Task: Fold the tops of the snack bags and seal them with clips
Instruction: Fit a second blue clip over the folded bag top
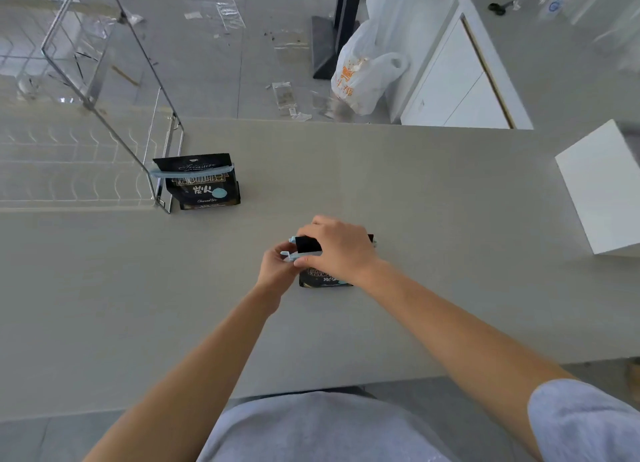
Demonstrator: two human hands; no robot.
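Both hands worked at the near bag (323,277), surface (415,202) centre. Left hand (277,266) pinched the clip (290,254); right hand (341,250) clenched the folded top. Clipped bag (202,184) stood at 10 o'clock.

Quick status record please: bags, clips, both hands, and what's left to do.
far bag: black bag stands by the wire rack, blue clip across its top
near bag: black bag under both hands
near clip: blue clip at the folded top, not clearly shut
left hand: grip on the clip's end
right hand: pressing the fold
left to do: close near clip
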